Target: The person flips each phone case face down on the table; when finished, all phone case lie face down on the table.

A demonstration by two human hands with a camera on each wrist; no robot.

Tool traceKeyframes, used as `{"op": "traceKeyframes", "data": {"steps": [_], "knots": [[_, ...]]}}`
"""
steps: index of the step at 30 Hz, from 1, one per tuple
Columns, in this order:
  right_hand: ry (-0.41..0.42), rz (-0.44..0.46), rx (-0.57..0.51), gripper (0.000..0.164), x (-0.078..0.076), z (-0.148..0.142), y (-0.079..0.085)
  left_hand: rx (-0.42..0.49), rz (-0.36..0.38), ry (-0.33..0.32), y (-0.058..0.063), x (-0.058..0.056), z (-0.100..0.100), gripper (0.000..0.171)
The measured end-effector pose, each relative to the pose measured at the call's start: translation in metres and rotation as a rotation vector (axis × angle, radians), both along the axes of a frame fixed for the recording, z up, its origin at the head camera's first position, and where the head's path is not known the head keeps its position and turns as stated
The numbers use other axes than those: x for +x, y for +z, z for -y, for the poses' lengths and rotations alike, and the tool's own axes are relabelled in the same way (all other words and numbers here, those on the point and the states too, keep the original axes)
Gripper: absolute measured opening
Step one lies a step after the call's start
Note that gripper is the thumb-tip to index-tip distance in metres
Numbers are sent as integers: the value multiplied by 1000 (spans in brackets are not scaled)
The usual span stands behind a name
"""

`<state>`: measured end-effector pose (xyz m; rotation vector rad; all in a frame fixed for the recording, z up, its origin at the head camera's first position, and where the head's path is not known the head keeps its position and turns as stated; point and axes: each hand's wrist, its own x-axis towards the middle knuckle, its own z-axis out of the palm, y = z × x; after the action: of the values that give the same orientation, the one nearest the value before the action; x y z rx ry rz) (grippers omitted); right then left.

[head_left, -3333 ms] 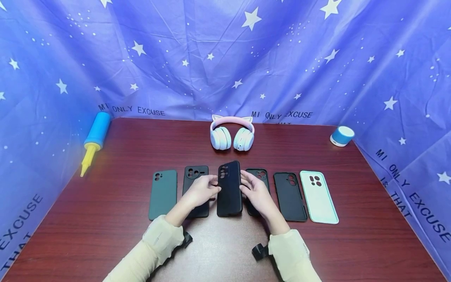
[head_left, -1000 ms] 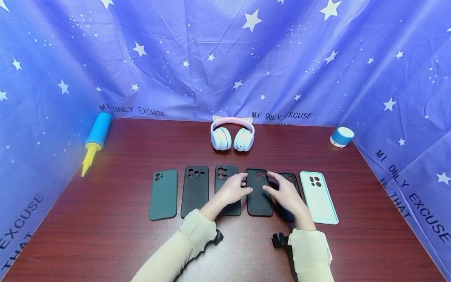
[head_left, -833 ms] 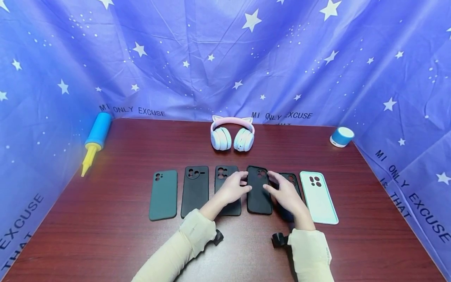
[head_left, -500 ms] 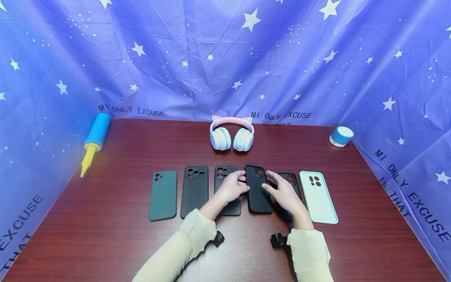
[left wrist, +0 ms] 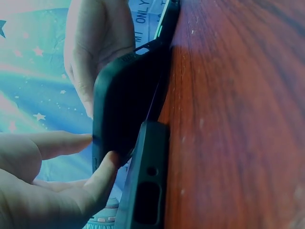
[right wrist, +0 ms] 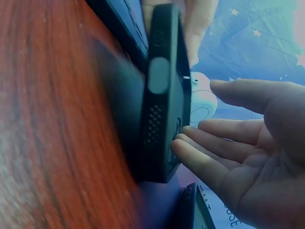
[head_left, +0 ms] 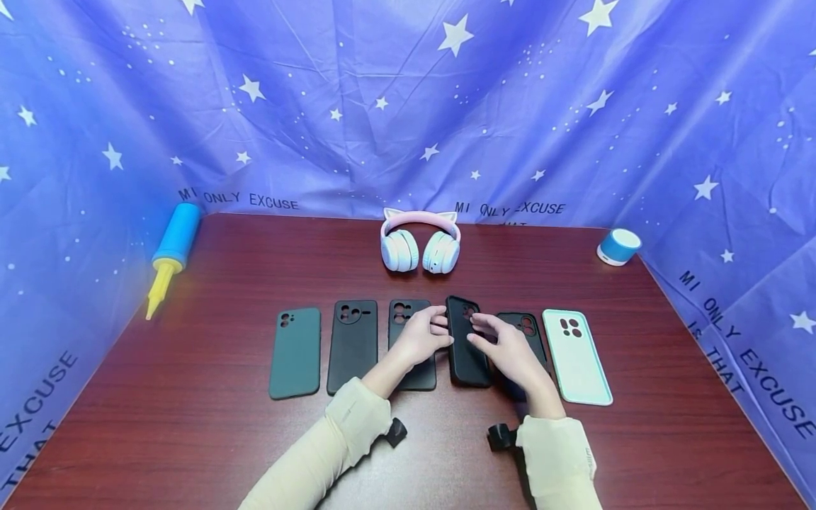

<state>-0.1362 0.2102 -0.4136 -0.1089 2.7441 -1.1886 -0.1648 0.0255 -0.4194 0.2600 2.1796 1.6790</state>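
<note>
Near the middle of the table a black phone case (head_left: 468, 358) is tilted up off the wood, its hollow inside showing. My left hand (head_left: 422, 338) pinches its left edge between thumb and finger; the left wrist view shows this left hand (left wrist: 57, 176) at the case's side. The right hand (head_left: 510, 352) reaches over the case's right part with fingers loosely extended. In the right wrist view, this right hand (right wrist: 252, 148) has its fingertips close to the case's rim and its thumb apart; whether they touch is unclear. Beneath the left hand lies another black case (head_left: 414, 379).
A green case (head_left: 295, 354) and a black case (head_left: 353, 354) lie to the left. Rightward are a partly hidden black case (head_left: 530, 336) and a mint case (head_left: 579, 358). Cat-ear headphones (head_left: 421, 244), a blue-yellow pump (head_left: 171, 248) and a small blue-white cylinder (head_left: 618, 248) stand farther back.
Earlier, both hands held the third case, which now lies on the table. They shifted right to the fourth, which has gone from flat to tilted. The right hand has moved slightly left over it.
</note>
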Motion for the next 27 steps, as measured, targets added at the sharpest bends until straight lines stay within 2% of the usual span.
{"op": "traceKeyframes", "data": {"steps": [4,13,19,21,27], "knots": [[-8,19,-11,52,0,1,1,24,-27,-11,1,0,-1,57],[-40,86,-167,60,-2,1,2,111,-92,-82,1,1,-1,48],[-55,81,-167,59,-3,3,1,118,-82,-128,2,2,-3,45],[-47,92,-214,58,-3,3,1,113,-75,-131,3,3,-3,44],[-35,148,-459,53,-2,1,1,84,-28,-115,2,5,-4,46]]}}
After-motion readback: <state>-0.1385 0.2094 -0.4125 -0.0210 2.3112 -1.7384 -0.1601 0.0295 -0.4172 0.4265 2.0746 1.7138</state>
